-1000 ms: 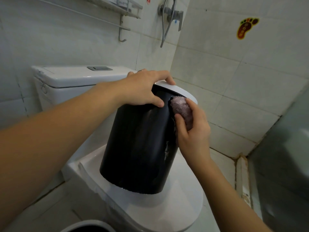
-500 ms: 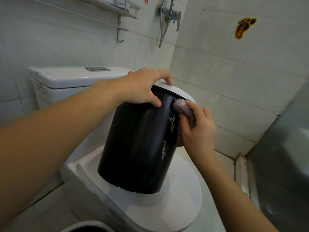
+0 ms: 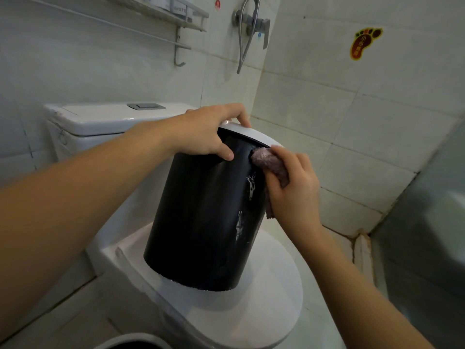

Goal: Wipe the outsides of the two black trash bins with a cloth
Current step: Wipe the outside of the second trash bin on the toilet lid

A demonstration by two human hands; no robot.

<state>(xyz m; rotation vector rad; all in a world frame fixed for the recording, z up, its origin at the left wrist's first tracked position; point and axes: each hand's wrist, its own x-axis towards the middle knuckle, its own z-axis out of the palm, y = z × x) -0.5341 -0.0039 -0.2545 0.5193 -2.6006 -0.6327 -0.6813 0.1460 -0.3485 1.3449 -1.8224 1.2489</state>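
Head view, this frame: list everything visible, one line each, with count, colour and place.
trash bin: 1, black with white rim, tilted on the toilet lid
second bin: 1, white rim only, bottom edge
cloth: 1, pinkish, against the bin's upper right side
toilet: 1, white, lid closed
shelf: 1, metal, upper left wall
tap with hose: 1, metal, top centre
foot sticker: 1, yellow and brown, right wall
left hand: grips the bin's rim
right hand: holds the cloth

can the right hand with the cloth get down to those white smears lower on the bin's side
Probably yes. The right hand presses the cloth just under the rim, and the white smears lie directly below on bare bin wall with nothing between.
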